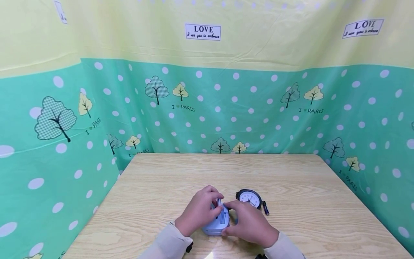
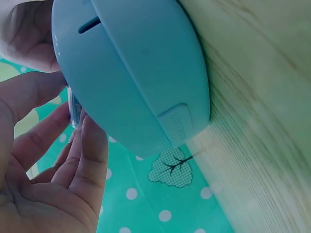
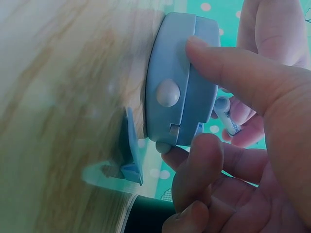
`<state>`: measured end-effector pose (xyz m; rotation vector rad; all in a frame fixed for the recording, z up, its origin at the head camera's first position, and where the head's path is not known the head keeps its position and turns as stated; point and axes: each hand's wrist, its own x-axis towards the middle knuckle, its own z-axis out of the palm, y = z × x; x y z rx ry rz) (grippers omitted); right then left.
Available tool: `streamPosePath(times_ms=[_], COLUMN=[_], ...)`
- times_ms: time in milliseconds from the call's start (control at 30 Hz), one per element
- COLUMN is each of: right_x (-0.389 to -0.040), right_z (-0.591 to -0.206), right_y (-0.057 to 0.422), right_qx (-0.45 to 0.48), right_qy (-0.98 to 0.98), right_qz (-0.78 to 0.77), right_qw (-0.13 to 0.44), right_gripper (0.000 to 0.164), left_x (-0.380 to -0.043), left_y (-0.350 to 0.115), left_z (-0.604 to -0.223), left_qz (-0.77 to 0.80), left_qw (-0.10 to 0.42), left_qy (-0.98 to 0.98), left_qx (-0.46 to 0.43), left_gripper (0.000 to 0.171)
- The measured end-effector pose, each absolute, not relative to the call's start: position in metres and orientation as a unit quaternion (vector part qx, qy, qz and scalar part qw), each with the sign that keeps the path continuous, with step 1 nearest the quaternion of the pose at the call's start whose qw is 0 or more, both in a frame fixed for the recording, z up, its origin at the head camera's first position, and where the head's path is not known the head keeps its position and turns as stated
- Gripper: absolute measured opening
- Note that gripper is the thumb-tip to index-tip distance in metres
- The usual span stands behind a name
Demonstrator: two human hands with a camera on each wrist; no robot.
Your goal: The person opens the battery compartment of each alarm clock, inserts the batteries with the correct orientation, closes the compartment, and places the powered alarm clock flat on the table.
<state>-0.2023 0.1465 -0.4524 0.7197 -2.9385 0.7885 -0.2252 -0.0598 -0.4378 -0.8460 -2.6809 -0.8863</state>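
A light blue rounded plastic device [image 1: 213, 227] lies on the table with an elongated recess on its upper side. My left hand [image 1: 204, 207] is over its left part, pinching a small cylindrical battery [image 3: 227, 115], pale with dark lettering, between fingers and thumb. The battery stands tilted at the device's upper face. From the other side, my right hand [image 1: 249, 222] grips the device, thumb [image 3: 214, 60] against its side and fingertips by its far end. A white round button [image 3: 168, 93] shows on the device's side. Beside it lies a small blue plastic cover [image 3: 130, 145].
A black round alarm clock [image 1: 249, 197] lies face up just beyond my right hand. To its right is a small dark cylindrical object [image 1: 265, 208]. The wooden table [image 1: 155, 201] is bordered by a green and yellow patterned curtain [image 1: 226, 108].
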Motion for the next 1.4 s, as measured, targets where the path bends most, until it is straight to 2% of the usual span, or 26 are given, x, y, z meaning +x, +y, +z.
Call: streamPosePath(times_ms=[1400], right_x=[-0.203], right_z=[-0.452], right_y=[0.147], right_qx=[0.239], right_qy=[-0.939], right_qz=[0.246], right_qw=[0.027], right_gripper=[0.081], left_x=[-0.226], left_y=[-0.054], left_z=[-0.449], left_qz=[-0.262], left_qw=[0.126], left_qy=[-0.898], left_qx=[-0.331], left_gripper=[0.021])
